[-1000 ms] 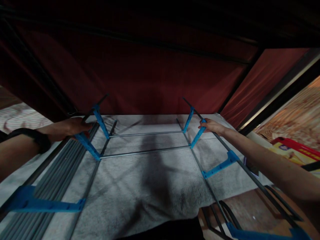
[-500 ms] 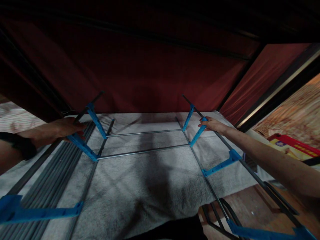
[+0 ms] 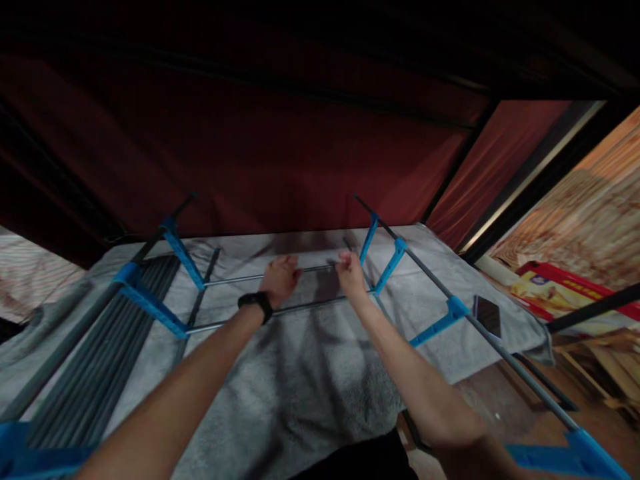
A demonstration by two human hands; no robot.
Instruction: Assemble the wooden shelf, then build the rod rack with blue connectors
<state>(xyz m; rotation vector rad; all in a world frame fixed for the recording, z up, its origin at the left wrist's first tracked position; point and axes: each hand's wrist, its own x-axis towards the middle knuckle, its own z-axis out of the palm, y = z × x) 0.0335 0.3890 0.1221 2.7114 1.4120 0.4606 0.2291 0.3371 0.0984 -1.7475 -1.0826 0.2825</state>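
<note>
A frame of grey metal tubes joined by blue plastic brackets [image 3: 150, 303] stands on a grey blanket [image 3: 300, 393]. Two thin cross rods [image 3: 320, 304] span between its left and right sides. My left hand [image 3: 281, 277], with a dark band at the wrist, hovers at the far cross rod, its fingers loosely spread. Close to the rod's right part is my right hand [image 3: 351, 272], its fingers half curled and apart. Neither hand shows a clear grip, and both are slightly blurred. Right of my right hand is another blue bracket [image 3: 393, 263].
A bundle of several grey tubes [image 3: 105, 353] lies on the blanket at left. A phone [image 3: 487, 316] lies near the blanket's right edge. Beyond it is a red and yellow box [image 3: 565, 290]. Dark red fabric [image 3: 280, 160] hangs behind a dark frame.
Both hands have left the blue brackets at the frame's sides and moved inward to the far cross rod. The view has shifted slightly, uncovering the phone at right.
</note>
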